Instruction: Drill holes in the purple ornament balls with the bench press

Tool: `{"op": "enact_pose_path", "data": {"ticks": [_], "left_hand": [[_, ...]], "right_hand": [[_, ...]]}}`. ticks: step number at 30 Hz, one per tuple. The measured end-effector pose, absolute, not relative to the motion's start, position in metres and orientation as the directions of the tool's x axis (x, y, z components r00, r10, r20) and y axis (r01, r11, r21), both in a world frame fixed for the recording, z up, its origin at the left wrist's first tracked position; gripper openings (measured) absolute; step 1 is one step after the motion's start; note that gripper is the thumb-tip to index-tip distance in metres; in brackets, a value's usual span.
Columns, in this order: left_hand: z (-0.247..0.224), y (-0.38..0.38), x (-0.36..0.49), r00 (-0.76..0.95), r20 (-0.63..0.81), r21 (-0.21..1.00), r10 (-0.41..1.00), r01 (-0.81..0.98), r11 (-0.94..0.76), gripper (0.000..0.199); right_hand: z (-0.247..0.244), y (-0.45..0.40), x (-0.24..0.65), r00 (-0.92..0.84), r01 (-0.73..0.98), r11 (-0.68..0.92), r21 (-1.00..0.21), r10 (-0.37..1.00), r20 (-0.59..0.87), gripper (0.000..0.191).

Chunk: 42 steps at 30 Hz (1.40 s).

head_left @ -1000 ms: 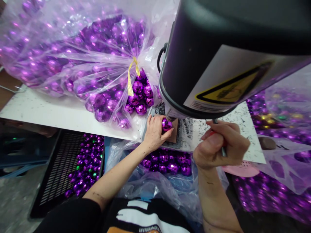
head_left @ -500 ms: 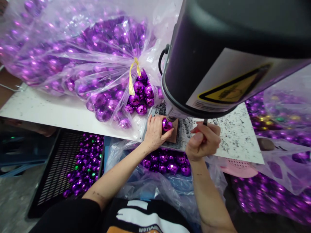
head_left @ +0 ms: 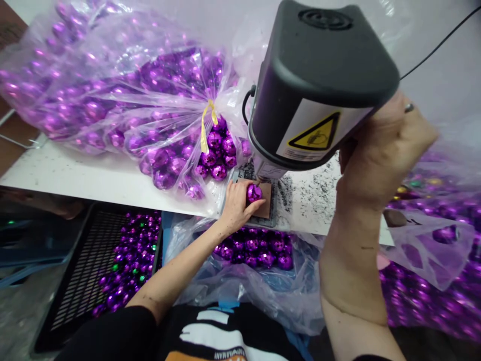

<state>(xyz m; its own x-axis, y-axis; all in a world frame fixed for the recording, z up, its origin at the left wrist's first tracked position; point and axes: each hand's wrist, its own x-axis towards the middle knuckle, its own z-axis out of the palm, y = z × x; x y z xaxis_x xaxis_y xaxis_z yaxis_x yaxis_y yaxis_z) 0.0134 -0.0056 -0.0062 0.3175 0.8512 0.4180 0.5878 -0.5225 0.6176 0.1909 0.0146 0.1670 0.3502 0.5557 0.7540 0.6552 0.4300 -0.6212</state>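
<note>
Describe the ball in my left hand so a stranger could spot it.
Find the black machine with the yellow warning triangle. Below its tip, a brown board lies on the white table. The ball is the shiny purple one over that board, the only one in the left hand's grip; the other balls lie heaped.

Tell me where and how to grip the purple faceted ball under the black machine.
I'd pinch the purple faceted ball across its rounded sides, coming from the left, like the left hand; the black machine crowds it from above right.
</note>
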Motion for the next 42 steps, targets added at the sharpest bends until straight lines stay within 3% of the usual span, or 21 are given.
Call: {"op": "enact_pose_path", "data": {"ticks": [4, 8, 10, 12, 15, 17, 19, 21, 23, 26, 28, 31, 39, 42], "left_hand": [[0.005, -0.04, -0.01, 0.402, 0.379, 0.666, 0.834, 0.507, -0.547, 0.052], [0.004, -0.075, -0.027, 0.539, 0.263, 0.594, 0.8, 0.563, -0.575, 0.066], [0.003, -0.071, -0.033, 0.536, 0.271, 0.574, 0.8, 0.577, -0.581, 0.073], [0.005, -0.048, -0.04, 0.473, 0.332, 0.553, 0.816, 0.603, -0.575, 0.065], [0.007, 0.007, -0.051, 0.354, 0.401, 0.403, 0.845, 0.761, -0.51, 0.041], [0.006, 0.041, -0.056, 0.392, 0.361, 0.267, 0.846, 0.826, -0.497, 0.044], [0.004, 0.062, -0.06, 0.426, 0.315, 0.211, 0.848, 0.84, -0.5, 0.046], [0.004, 0.069, -0.062, 0.41, 0.314, 0.275, 0.856, 0.824, -0.495, 0.043], [0.008, 0.063, -0.065, 0.328, 0.342, 0.473, 0.881, 0.75, -0.463, 0.045], [0.019, 0.042, -0.069, 0.232, 0.268, 0.836, 0.935, 0.427, -0.345, 0.056], [0.025, 0.029, -0.069, 0.284, 0.178, 0.952, 0.942, 0.193, -0.238, 0.061], [0.027, 0.016, -0.063, 0.374, 0.103, 0.992, 0.922, 0.031, -0.123, 0.064], [0.01, 0.002, -0.032, 0.362, 0.071, 0.997, 0.929, -0.002, -0.076, 0.062], [0.011, -0.001, -0.029, 0.369, -0.017, 0.988, 0.929, -0.136, 0.072, 0.064]], "right_hand": [[0.17, 0.029, 0.194, 0.412, 0.543, 0.432, -0.719, 0.609, 0.677, 0.059], [0.171, 0.029, 0.19, 0.436, 0.483, 0.475, -0.736, 0.598, 0.672, 0.055], [0.172, 0.029, 0.189, 0.437, 0.465, 0.509, -0.724, 0.579, 0.688, 0.052], [0.172, 0.03, 0.19, 0.435, 0.467, 0.522, -0.713, 0.566, 0.7, 0.051], [0.17, 0.033, 0.192, 0.421, 0.496, 0.507, -0.705, 0.57, 0.706, 0.051], [0.169, 0.033, 0.193, 0.414, 0.511, 0.494, -0.703, 0.576, 0.705, 0.052], [0.168, 0.032, 0.194, 0.418, 0.509, 0.487, -0.71, 0.581, 0.699, 0.052], [0.167, 0.031, 0.194, 0.43, 0.5, 0.483, -0.719, 0.582, 0.69, 0.052], [0.167, 0.031, 0.193, 0.433, 0.497, 0.484, -0.72, 0.58, 0.69, 0.053], [0.169, 0.031, 0.192, 0.421, 0.493, 0.507, -0.707, 0.572, 0.704, 0.051], [0.17, 0.03, 0.19, 0.414, 0.492, 0.521, -0.697, 0.565, 0.714, 0.05], [0.171, 0.029, 0.189, 0.416, 0.494, 0.521, -0.696, 0.561, 0.715, 0.05], [0.167, 0.032, 0.192, 0.443, 0.498, 0.444, -0.745, 0.608, 0.659, 0.05], [0.169, 0.03, 0.191, 0.458, 0.472, 0.446, -0.76, 0.613, 0.644, 0.051]]}}
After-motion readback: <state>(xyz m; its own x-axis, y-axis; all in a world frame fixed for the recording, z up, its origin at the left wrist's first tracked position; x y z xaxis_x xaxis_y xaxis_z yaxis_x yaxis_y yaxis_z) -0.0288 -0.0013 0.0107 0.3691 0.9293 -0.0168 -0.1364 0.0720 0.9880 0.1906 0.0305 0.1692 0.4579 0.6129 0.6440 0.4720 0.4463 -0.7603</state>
